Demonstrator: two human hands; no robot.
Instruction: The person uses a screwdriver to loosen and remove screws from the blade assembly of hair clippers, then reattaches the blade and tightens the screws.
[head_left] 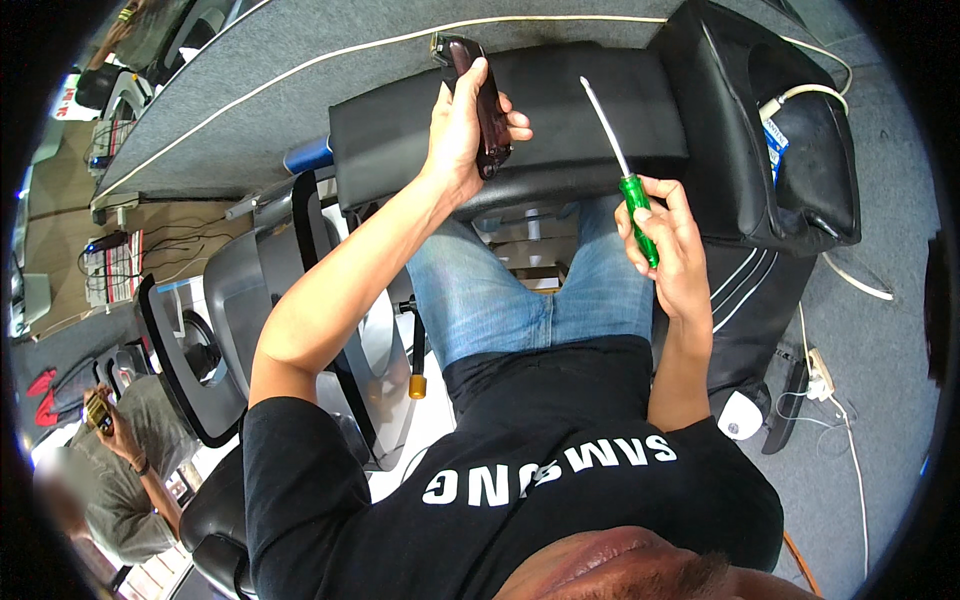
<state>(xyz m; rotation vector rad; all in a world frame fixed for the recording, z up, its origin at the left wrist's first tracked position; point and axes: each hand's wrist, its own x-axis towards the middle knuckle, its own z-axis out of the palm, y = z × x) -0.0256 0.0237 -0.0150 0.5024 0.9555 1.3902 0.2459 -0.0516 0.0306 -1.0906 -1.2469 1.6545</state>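
My left hand (455,135) is closed around a dark maroon hair clipper (490,112), its blade end pointing away from me. The thumb lies along the clipper's body and the fingers wrap its far side. To the right, my right hand (672,235) grips a screwdriver (605,122) by its green handle, with the long metal shaft pointing up and away. Clipper and screwdriver are apart, both held above a black padded bench (570,110) in front of my knees. The screwdriver's tip touches nothing I can make out.
At the bench's right end stands a black padded armrest block (715,130) with a white cable (815,92). A grey-black chair (235,290) is on my left. Farther left sits another person (140,470) holding a gold-and-black device (99,412). A power strip (820,375) lies on the right floor.
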